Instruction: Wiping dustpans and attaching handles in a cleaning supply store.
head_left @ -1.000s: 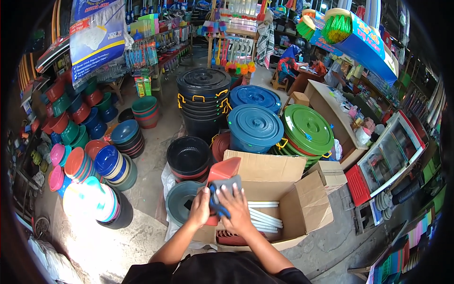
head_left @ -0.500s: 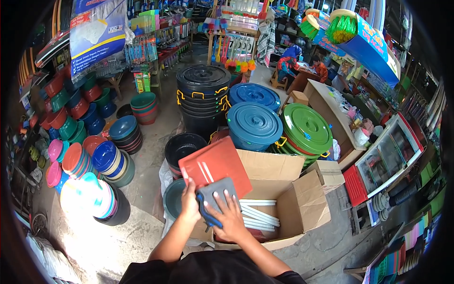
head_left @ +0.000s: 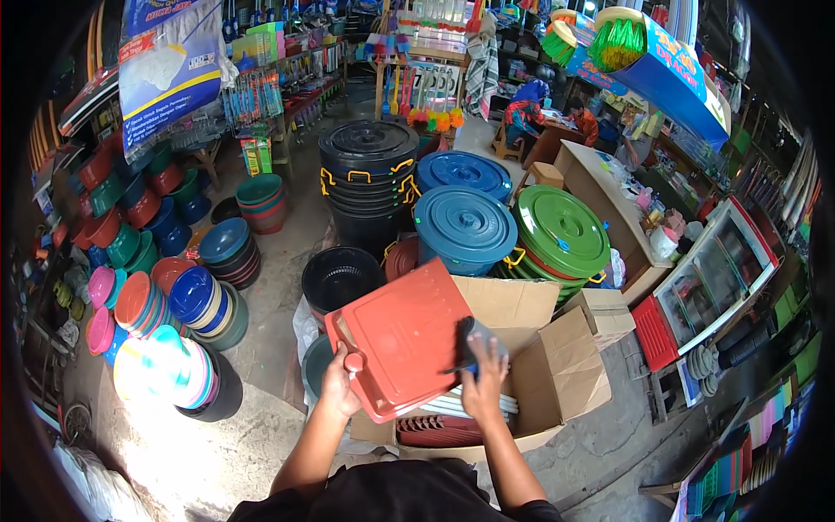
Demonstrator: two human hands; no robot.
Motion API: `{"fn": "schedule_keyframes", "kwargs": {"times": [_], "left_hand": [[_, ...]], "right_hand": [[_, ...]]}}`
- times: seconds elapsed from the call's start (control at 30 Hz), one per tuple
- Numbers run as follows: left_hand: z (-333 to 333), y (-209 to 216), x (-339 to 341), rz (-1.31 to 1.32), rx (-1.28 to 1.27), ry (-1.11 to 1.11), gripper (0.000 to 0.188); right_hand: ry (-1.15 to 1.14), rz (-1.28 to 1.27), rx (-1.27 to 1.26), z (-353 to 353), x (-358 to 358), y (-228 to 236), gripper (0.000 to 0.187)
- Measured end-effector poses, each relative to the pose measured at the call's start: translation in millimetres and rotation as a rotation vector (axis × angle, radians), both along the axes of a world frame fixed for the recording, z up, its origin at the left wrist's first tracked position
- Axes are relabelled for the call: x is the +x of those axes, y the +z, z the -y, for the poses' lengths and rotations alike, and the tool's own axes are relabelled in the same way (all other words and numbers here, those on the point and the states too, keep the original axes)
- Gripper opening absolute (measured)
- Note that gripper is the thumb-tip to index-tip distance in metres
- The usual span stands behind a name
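Bins crowd the floor just beyond the carton (head_left: 578,370): a black one (head_left: 367,157) with yellow handles, a blue one (head_left: 465,226) and a green one (head_left: 564,230). Black tubs (head_left: 344,278) and a grey basin (head_left: 315,365) stand close on the left, and bowls (head_left: 200,300) rise in stacks further off. White tubes (head_left: 448,404) and ribbed red pieces (head_left: 439,431) lie in the carton, partly covered from where I stand by the red pan (head_left: 409,335) held above.

The carton is creased brown cardboard with its flaps out; the bin lids are round, ringed, glossy plastic.

The pan looks smooth, broad and nearly square, tilted, with a raised rim and a rounded knob on the left. The left hand (head_left: 339,387) has its fingers closed round that edge. The right hand (head_left: 485,383) has its fingers slightly spread, gripping a blurred grey pad (head_left: 480,337) at the pan's right side.
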State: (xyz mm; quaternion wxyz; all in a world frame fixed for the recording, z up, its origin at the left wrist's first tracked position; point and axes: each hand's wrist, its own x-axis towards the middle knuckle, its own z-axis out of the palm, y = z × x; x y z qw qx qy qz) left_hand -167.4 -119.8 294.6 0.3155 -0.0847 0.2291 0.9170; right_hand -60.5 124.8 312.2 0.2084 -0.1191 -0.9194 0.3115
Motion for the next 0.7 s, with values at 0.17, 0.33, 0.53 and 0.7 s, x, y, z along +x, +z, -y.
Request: {"fn": "schedule_keyframes", "kwargs": {"times": [0.17, 0.33, 0.53, 0.7], "left_hand": [[-27.4, 1.5, 24.8, -0.121, -0.374, 0.078, 0.052], [-30.6, -8.4, 36.8, -0.272, -0.532, 0.026, 0.053], [-4.6, 2.5, 39.3, -0.138, -0.443, -0.041, 0.051], [22.8, -20.2, 18.1, -0.42, -0.583, 0.014, 0.042]], "right_hand": [[0.561, 0.021, 0.129, 68.4, 11.2, 22.7, 0.076], [0.393, -0.06, 0.145, 43.8, -22.5, 28.7, 0.077], [0.048, -0.041, 0.01, -35.8, -24.9, -32.7, 0.067], [-0.296, -0.027, -0.931, -60.4, 20.5, -90.1, 0.044]]}}
